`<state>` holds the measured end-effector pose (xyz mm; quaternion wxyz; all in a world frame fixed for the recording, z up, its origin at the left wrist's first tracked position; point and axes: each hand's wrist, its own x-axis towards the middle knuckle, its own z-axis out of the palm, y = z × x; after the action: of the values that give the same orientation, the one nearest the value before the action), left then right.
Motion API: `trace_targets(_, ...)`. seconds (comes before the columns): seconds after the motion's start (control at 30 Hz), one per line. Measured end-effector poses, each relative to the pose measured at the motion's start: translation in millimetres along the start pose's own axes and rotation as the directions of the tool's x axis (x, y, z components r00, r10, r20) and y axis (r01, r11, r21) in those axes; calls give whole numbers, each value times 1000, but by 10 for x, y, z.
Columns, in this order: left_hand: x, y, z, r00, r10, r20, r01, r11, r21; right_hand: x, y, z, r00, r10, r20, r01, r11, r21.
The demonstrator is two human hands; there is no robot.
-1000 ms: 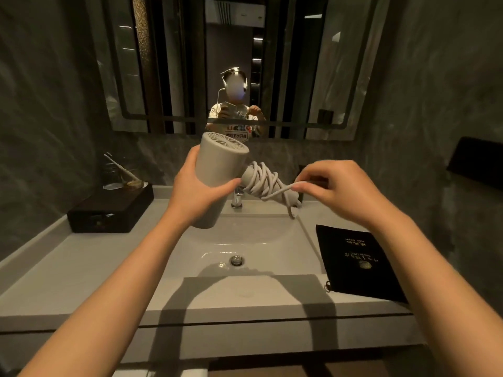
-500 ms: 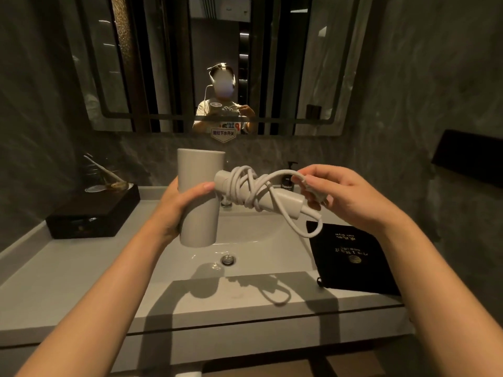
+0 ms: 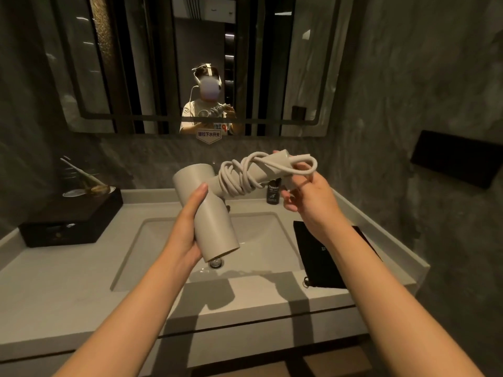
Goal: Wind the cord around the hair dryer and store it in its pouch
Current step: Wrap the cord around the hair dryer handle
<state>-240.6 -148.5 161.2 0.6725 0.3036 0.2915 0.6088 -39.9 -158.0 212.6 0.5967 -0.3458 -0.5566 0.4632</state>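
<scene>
Beige plastic hair dryer sits mid-frame over the sink: your left hand wraps its barrel, right hand pinches the springy cord loop (likely to uncoil). Pouch lies lower right on the desk.

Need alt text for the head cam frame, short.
Over a bathroom sink, the left hand grips a beige hair dryer by its barrel while the right hand holds its handle end, wrapped in cord. A black pouch lies flat on the counter beside the basin.
</scene>
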Motion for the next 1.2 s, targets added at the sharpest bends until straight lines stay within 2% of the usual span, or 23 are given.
trace_targets(0.07,-21,-87,45,999,-39,-8,39,999,-30,10,18,-32,996,-2,85,-8,993,122)
trace_targets(0.1,-40,-128,67,999,-49,-14,48,998,-34,14,15,-35,995,-10,102,-3,993,121)
trace_targets(0.17,-65,-211,91,999,-29,-26,28,1000,-11,34,19,-11,998,-39,56,37,999,33)
trace_targets(0.23,-66,-284,87,999,21,-26,-20,999,35,50,23,13,993,-95,-70,89,993,-79)
trace_targets(0.3,-77,-297,75,1000,26,10,-26,998,65,61,34,-16,979,-153,-132,134,981,-138)
trace_targets(0.37,-87,-236,29,997,16,76,-23,996,91,73,19,-75,979,-176,-104,161,977,-140)
trace_targets(0.43,-104,-74,-13,991,90,100,-109,974,199,80,-37,-149,981,-188,-41,181,974,-133)
trace_targets(0.5,-48,163,-54,961,268,70,-272,859,433,81,-96,-201,982,-181,49,186,973,-139)
trace_targets(0.53,-19,307,-47,933,341,113,-341,739,581,73,-115,-203,978,-172,114,187,972,-142)
trace_targets(0.57,-2,444,5,912,343,224,-397,606,689,62,-119,-194,970,-160,185,187,972,-143)
trace_targets(0.6,1,552,96,901,247,356,-433,509,744,46,-122,-172,957,-142,254,181,974,-139)
trace_targets(0.63,-13,600,206,886,82,457,-440,464,769,29,-116,-145,942,-120,312,167,977,-130)
trace_targets(0.67,-57,610,322,857,-94,507,-410,472,780,9,-114,-118,929,-99,358,148,982,-114)
trace_targets(0.73,-114,506,433,796,-328,509,-237,605,760,-23,-96,-88,911,-76,406,110,992,-61)
trace_targets(0.8,-163,309,436,758,-450,473,-6,720,694,-35,-73,-92,907,-74,415,97,995,-37)
trace_targets(0.87,-185,133,412,689,-529,495,116,755,646,-34,-64,-100,903,-76,422,125,988,-91)
trace_targets(0.97,-165,-15,412,636,-543,548,210,805,555,-24,-85,-126,904,-54,423,136,976,-168)
trace_targets(1.03,-177,-44,458,635,-542,551,273,824,496,-10,-110,-173,922,-50,384,151,960,-237)
trace_targets(1.1,-186,-67,493,669,-513,538,266,841,472,8,-117,-222,932,-32,361,152,938,-311)
trace_targets(1.2,-194,-105,511,758,-429,492,152,849,506,32,-105,-255,926,24,377,115,932,-344)
